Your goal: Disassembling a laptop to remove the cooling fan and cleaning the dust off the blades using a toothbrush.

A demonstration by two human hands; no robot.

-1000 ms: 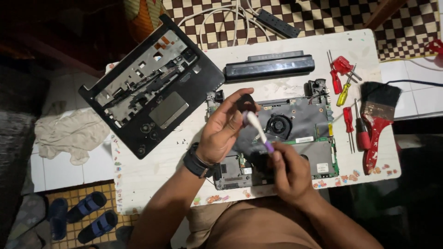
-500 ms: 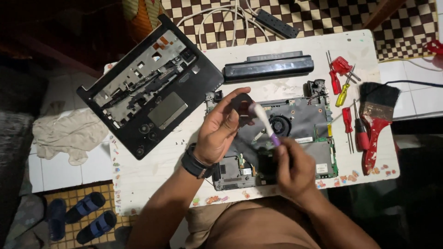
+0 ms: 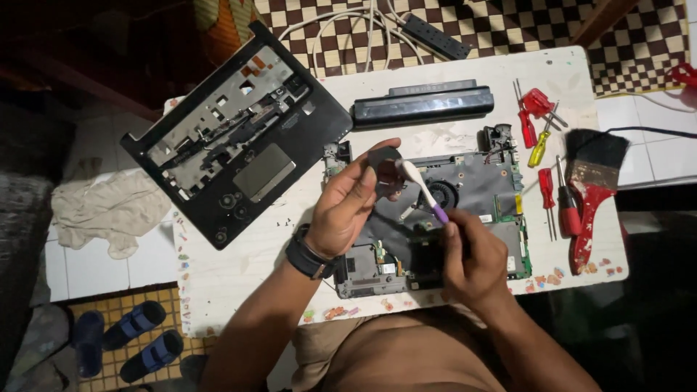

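My left hand [image 3: 348,207] holds a small dark part [image 3: 385,165] up over an opened laptop motherboard [image 3: 479,185] on the white table [image 3: 239,268]. My right hand [image 3: 473,260] grips a toothbrush [image 3: 425,192] with a purple handle and white head. Its bristles touch the dark part. A black watch sits on my left wrist. The board's fan [image 3: 441,194] shows just right of the brush.
A black laptop palmrest cover [image 3: 232,134] lies upside down at left. A long black battery [image 3: 422,105] lies at the back. Red and yellow screwdrivers [image 3: 539,131] and a red paintbrush [image 3: 589,181] sit at right. A cloth [image 3: 109,207] and sandals [image 3: 127,341] lie on the floor.
The toothbrush has swung from pointing up-left at the part to lying more across it, its head shifting slightly right. My left hand stays in place with the part.
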